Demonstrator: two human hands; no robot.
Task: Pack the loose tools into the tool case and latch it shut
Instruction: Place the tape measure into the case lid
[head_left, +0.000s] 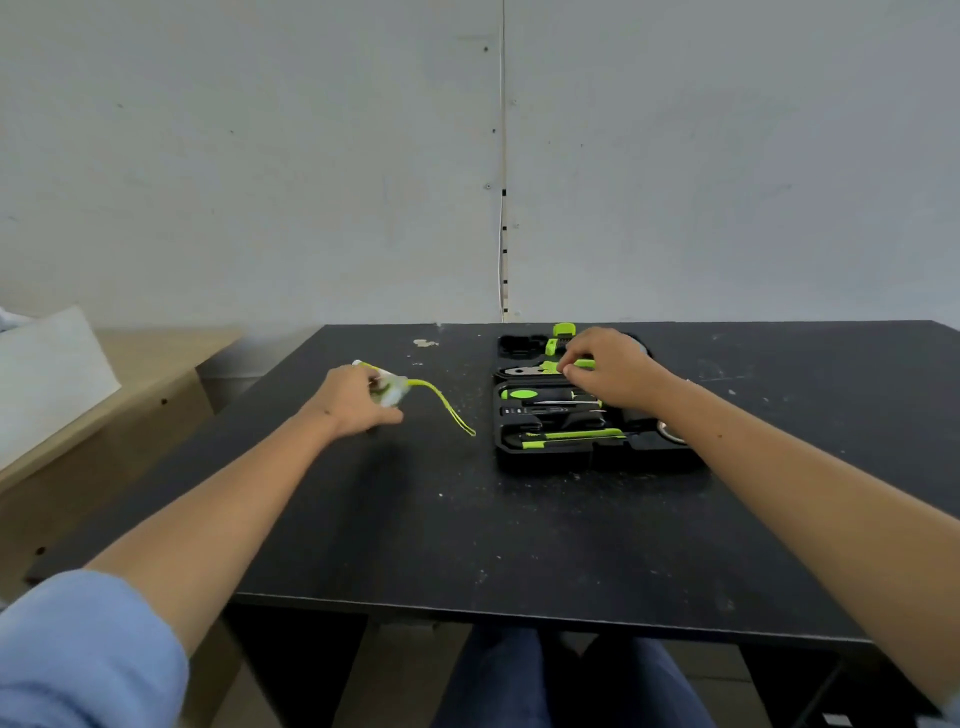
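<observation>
An open black tool case (545, 457) lies flat on the right half of the black table (467, 545), holding several green-and-black tools. My right hand (613, 371) is over its far part, fingers pinched on a green-handled tool (550, 367) with a metal head. Left of the case, my left hand (353, 400) grips a small pale tool (392, 392) with a green wrist cord (449, 408) that trails right across the table. A green utility knife (571, 435) sits in the case's near slot.
A light wooden bench (130, 395) with a white board (47, 374) on it stands left of the table. A grey wall rises just behind the table's far edge. My knees show under the near edge.
</observation>
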